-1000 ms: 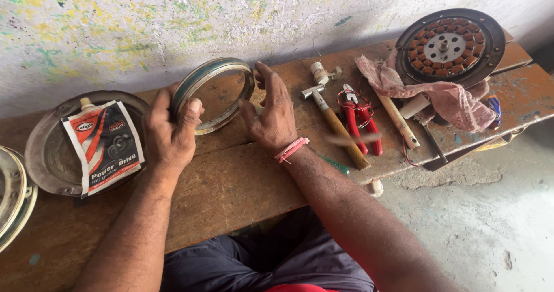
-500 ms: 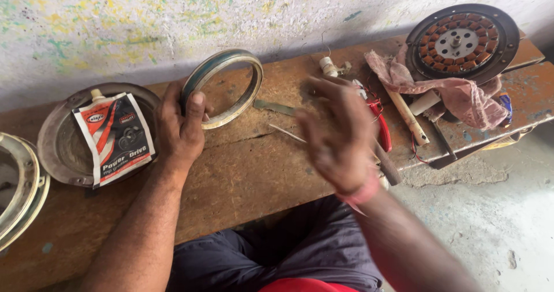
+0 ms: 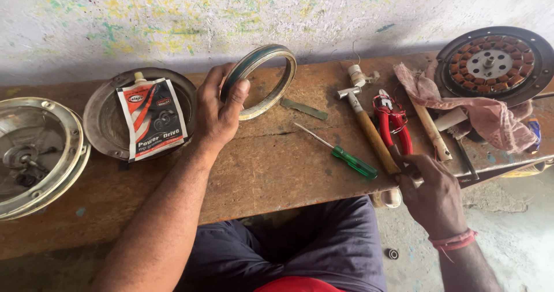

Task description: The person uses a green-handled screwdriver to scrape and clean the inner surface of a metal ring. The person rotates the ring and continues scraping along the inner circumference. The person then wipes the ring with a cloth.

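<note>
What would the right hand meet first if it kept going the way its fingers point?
Probably the wooden hammer handle: the right hand points up-left with its fingers at the handle's end, red-handled pliers just beyond. Contact is unclear.

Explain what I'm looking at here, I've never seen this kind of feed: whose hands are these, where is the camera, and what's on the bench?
There is no machine here. The picture comes from a camera worn on a person's head, looking down at their own two bare hands and lap. They sit at a worn wooden bench against a paint-speckled wall.

The left hand holds a metal ring tilted up on its edge. The right hand is at the bench's near edge, its fingers on the end of a hammer's wooden handle.

Also on the bench: a green-handled screwdriver, red pliers, a pink rag, a round motor part with copper coils, a shallow round dish with a sachet lying in it, and a round metal cover at far left.
</note>
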Demonstrator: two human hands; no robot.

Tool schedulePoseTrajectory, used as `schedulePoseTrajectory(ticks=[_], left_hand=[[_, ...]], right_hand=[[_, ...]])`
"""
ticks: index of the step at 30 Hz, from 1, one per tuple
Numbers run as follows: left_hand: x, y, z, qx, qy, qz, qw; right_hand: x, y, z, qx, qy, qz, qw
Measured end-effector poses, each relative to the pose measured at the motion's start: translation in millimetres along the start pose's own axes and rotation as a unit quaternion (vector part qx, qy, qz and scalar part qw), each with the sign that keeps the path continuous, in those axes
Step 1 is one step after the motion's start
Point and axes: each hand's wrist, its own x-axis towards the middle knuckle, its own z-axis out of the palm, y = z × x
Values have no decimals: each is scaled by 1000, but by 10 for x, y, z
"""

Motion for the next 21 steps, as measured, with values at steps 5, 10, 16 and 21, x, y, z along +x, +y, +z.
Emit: schedulePoseTrajectory(ticks=[5, 10, 16, 21], left_hand=[[219, 77, -104, -2, -40, 1, 999], [547, 177, -149, -47, -173, -73, 981], [436, 166, -28, -111, -146, -113, 977], [301, 97, -6, -84, -143, -83, 983]], right_hand=[[16, -263, -221, -62, 144, -44, 987], [200, -791, 75, 140, 21, -61, 988], [406, -859, 555, 39, -11, -172, 984], [672, -800, 567, -80, -7, -98, 992]])
